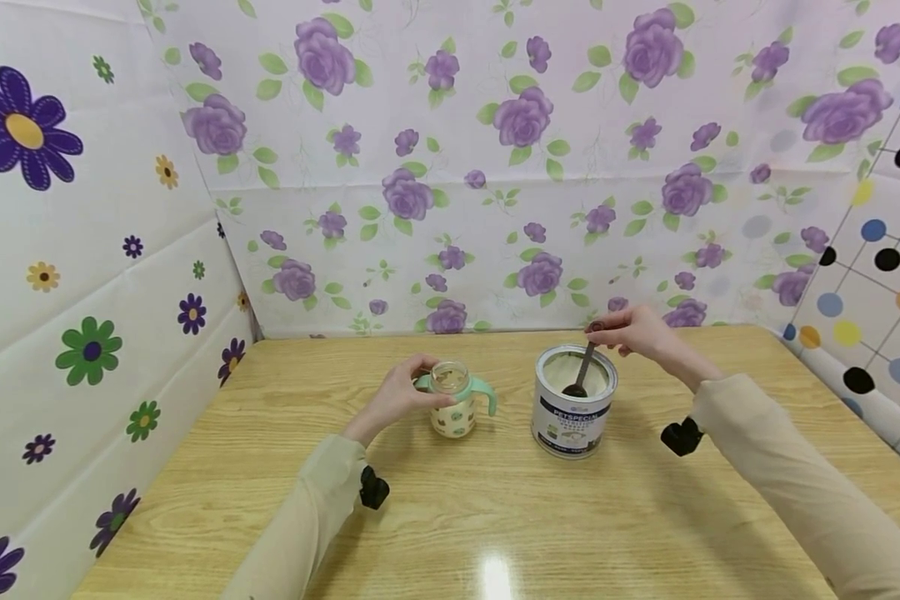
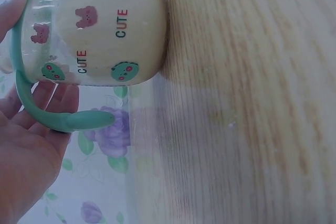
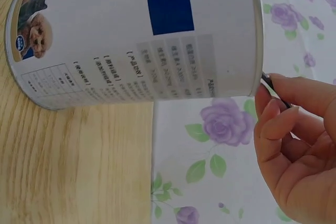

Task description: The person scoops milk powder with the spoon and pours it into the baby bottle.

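Note:
My left hand [image 1: 411, 390] grips a lidless baby bottle [image 1: 452, 422] near its top, fingers behind and thumb in front. The bottle stands upright, has mint-green handles and prints of bears and the word CUTE, and looks pale and milky inside in the left wrist view. To its right stands an open milk powder tin [image 1: 570, 425], white with a dark blue band. My right hand [image 1: 633, 332] is above the tin's far right rim and pinches the handle of a dark scoop [image 1: 587, 362]. The scoop slants down into the tin, its bowl at the pale powder [image 1: 562, 371].
Both vessels stand on a light wood-grain table [image 1: 450, 517]. A purple-flowered cloth [image 1: 480, 167] hangs right behind the table's back edge. Patterned cloths also close off the left and right sides. A small black device [image 1: 681, 437] sits at each wrist.

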The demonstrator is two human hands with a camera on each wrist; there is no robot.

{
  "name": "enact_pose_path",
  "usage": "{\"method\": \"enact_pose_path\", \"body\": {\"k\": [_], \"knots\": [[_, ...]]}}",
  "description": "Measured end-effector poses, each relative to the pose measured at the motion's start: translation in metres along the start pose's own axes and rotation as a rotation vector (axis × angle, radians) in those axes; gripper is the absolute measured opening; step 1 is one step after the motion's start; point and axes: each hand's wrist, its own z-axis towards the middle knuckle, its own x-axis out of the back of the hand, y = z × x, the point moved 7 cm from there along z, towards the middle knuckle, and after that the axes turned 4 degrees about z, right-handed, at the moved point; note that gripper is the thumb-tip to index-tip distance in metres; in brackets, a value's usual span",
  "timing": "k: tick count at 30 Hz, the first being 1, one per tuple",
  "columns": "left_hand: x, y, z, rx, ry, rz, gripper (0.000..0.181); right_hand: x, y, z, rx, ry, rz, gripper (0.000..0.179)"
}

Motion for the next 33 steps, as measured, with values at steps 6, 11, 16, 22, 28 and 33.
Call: {"method": "enact_pose_path", "body": {"k": [6,11,16,22,28,33], "knots": [[0.001,0.001,0.0,-0.014,0.0,-0.003,0.054,0.0,0.006,0.001,0.027,-0.017,0.024,0.035],[0.001,0.001,0.0,-0.01,0.001,0.002,0.054,-0.003,0.012,0.003,0.03,-0.022,0.052,0.035],[0.0,0.0,0.0,0.001,0.006,0.002,0.053,-0.008,0.008,-0.004,0.024,-0.027,0.057,0.036],[0.001,0.0,0.001,0.005,0.006,0.005,0.054,-0.009,0.009,-0.006,0.009,-0.021,0.03,0.04],[0.001,-0.001,0.001,0.01,0.001,-0.002,0.056,-0.006,0.016,-0.002,0.025,-0.013,0.083,0.047],[0.001,-0.003,0.002,0.022,-0.005,-0.013,0.057,-0.002,0.018,-0.002,0.03,0.015,0.126,0.052]]}}
